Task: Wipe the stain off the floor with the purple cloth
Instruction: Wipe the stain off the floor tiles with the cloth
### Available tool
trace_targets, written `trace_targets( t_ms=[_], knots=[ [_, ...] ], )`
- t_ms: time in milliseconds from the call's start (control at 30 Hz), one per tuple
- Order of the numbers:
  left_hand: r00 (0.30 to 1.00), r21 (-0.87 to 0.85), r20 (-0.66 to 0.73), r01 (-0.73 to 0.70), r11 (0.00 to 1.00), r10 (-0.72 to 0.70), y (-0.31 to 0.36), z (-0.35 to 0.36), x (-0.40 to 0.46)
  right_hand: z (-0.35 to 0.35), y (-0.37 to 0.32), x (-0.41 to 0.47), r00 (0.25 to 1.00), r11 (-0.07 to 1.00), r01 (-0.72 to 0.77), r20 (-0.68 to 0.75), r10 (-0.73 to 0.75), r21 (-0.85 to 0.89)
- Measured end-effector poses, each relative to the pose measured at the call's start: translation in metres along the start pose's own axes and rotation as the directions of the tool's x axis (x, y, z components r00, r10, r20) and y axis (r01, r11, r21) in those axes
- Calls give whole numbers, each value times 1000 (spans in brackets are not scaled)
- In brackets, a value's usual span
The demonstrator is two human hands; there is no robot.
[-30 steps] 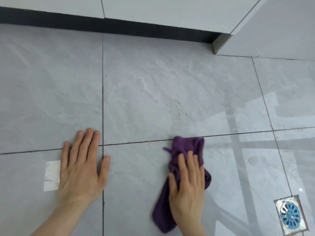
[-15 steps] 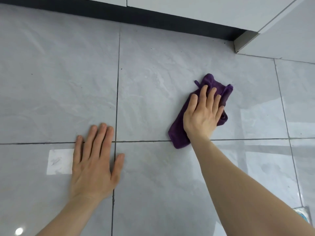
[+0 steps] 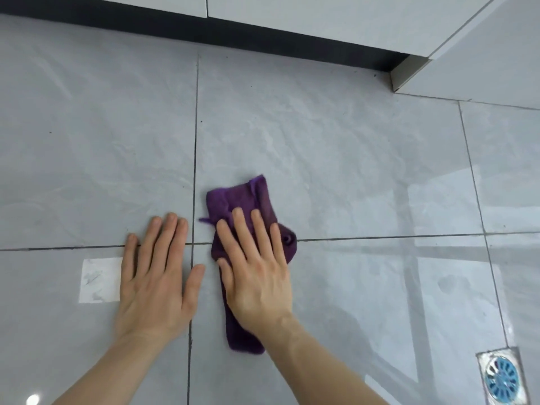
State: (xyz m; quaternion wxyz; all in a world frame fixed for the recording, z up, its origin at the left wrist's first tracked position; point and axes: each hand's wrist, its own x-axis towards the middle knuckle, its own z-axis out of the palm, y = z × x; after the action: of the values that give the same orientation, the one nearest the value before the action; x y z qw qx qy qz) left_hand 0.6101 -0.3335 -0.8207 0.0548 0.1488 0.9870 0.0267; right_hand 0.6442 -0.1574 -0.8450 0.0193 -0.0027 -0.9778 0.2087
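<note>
The right hand point(image 3: 257, 276) lies flat on the purple cloth point(image 3: 238, 200), fingers spread and straight, palm pressing it to the floor point(image 3: 336, 159); it grips nothing, it only bears down. The cloth is folded into a long strip that runs from beyond the fingertips back under the palm to beside the wrist, where its near end shows again. Its far end sticks out past the fingers, and a small loop or tag pokes out just beside the forefinger. A bunched fold bulges out by the little finger. The cloth crosses the grout line point(image 3: 380, 237) that runs sideways under the knuckles. The left hand point(image 3: 155, 276) rests flat on the bare floor just beside the right one, fingers close together and thumb held out toward the cloth, near it but apart from it. Its fingertips reach just over the same sideways grout line, and the other grout line runs away between the two hands. By the outer edge of the left hand a pale square patch point(image 3: 99, 280) shows on the tile, partly under the little finger. No stain can be made out on the floor around the cloth. Well off to the right of the right forearm a drain point(image 3: 501, 377) with a blue grate sits in the floor. Far beyond the fingertips a dark skirting point(image 3: 233, 33) runs along the foot of the wall.
</note>
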Motion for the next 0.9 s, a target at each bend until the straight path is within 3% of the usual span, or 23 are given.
trace_targets(
  t_ms=[267, 433, 567, 700, 800, 900],
  knots=[
    [1000, -81, 17, -4, 997, 5, 7, 11, 23, -4, 10, -68, 985, 998, 50, 169, -45, -30],
    [999, -262, -20, -31, 965, 26, 14, 5, 30, -24, 28, -61, 978, 991, 59, 193, -83, 124],
    [960, -334, -7, -266, 904, 280, 35, -5, 24, -56, 72, -48, 935, 987, 152, 315, -163, 59],
    [826, -306, 187, -465, 831, 532, 73, 4, 6, -71, 104, -44, 867, 977, 210, 467, -172, -28],
    [817, -291, 255, -445, 847, 517, 86, 7, 13, -72, 110, -48, 916, 989, 148, 379, -132, -11],
    [858, -280, 197, -414, 866, 474, 86, 0, 16, -68, 107, -50, 973, 992, 123, 197, -123, 12]
  ],
)
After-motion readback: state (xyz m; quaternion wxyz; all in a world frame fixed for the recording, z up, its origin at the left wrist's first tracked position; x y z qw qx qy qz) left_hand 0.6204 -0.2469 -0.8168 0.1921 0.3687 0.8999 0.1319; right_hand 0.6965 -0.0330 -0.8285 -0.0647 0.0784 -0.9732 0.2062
